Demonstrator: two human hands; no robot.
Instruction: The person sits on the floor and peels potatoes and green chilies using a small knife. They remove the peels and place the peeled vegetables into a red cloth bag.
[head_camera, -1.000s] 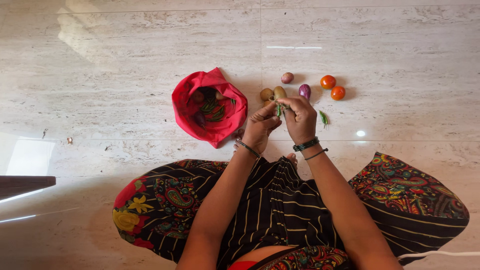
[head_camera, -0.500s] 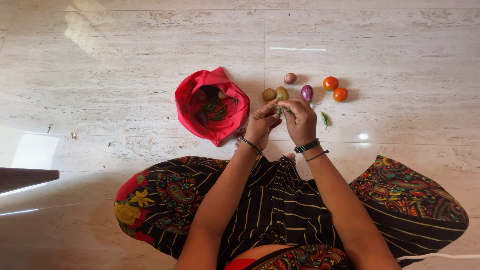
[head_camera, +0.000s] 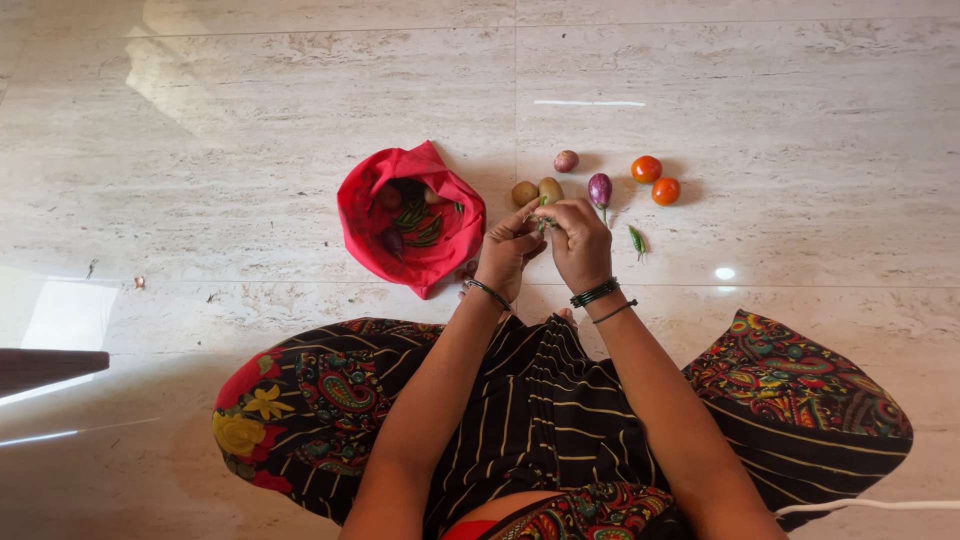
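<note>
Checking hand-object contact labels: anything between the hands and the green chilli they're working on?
Nothing visible. The left hand and right hand both pinch the green chilli directly, fingertips meeting over it. The potatoes lie on the floor just beyond the hands; whether they touch cannot be told. The red bag sits to the left, apart.

Left hand (head_camera: 508, 252) and right hand (head_camera: 578, 240) meet, pinching a small green chilli (head_camera: 545, 216). Red cloth bag (head_camera: 410, 215) lies open at left. Two potatoes (head_camera: 537, 191), onion (head_camera: 566, 161), brinjal (head_camera: 600, 188) and two tomatoes (head_camera: 655, 180) rest on the floor (head_camera: 250, 130) beyond.
</note>
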